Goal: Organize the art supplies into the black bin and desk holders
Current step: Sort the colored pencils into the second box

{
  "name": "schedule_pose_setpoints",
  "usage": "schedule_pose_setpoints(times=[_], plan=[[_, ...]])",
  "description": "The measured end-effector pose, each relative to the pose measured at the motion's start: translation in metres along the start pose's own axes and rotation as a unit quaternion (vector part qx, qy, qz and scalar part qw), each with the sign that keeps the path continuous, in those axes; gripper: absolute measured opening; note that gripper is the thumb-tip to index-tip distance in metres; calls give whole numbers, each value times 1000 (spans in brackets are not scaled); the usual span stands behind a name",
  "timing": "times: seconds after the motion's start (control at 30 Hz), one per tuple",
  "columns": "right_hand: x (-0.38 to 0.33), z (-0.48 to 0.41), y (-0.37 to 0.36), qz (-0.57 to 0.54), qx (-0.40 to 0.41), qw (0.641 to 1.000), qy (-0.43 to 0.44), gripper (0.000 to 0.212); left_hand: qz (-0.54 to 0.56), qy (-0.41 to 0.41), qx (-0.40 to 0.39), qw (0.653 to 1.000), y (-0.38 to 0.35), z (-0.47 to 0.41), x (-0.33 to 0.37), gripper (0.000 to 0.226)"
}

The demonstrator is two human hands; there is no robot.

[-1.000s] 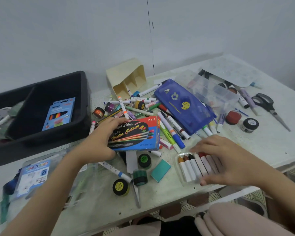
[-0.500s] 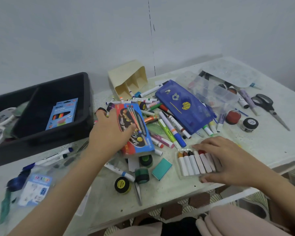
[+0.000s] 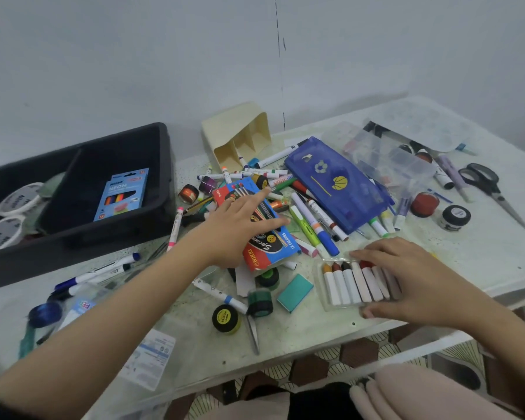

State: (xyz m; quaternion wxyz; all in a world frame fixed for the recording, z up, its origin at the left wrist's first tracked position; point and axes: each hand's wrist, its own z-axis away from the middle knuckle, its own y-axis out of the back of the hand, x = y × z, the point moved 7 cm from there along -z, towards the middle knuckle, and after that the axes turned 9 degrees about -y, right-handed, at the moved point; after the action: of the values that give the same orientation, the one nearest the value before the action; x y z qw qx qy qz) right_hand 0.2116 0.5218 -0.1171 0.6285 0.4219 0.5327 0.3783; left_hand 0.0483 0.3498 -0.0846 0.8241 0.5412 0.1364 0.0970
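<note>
a head-worn view down onto a pale table (image 3: 482,253) crowded with art supplies. the left hand (image 3: 237,228) lies on top of a red and blue box of watercolour paints (image 3: 273,247), which rests tilted on a heap of loose markers (image 3: 312,228) near the middle of the table. its index finger and thumb stretch straight across the lid; the other fingers are hidden, so it is unclear whether the hand actually grips the box. the right hand (image 3: 406,277) rests flat and relaxed, fingers spread, over a clear tray of crayons (image 3: 346,286) by the near edge. at the far left sits the black bin (image 3: 73,253), with a blue box of neon pencils (image 3: 122,194) lying inside. behind the markers a cream desk holder (image 3: 225,131) is tipped on its side. a blue pencil case (image 3: 337,183) lies to its right, and scissors (image 3: 485,183) at the far right.
</note>
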Motion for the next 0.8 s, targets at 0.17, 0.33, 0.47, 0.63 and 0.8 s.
schedule_pose_setpoints(times=[0.17,0.33,0.47,0.63,0.8], plan=[[-1,0,1,-10,1,1000,-10,87,47,-30,80,995,11,-10,-4,84],[0,0,0,-35,-4,999,-30,87,124,-6,133,983,27,-6,-16,100],[0,0,1,-69,2,997,-39,89,62,11,127,990,32,3,-14,111],[-5,-1,10,-117,32,992,-35,85,22,6,106,994,23,14,-2,119],[-12,-6,22,-126,54,990,-21,84,85,3,121,989,7,21,0,119]])
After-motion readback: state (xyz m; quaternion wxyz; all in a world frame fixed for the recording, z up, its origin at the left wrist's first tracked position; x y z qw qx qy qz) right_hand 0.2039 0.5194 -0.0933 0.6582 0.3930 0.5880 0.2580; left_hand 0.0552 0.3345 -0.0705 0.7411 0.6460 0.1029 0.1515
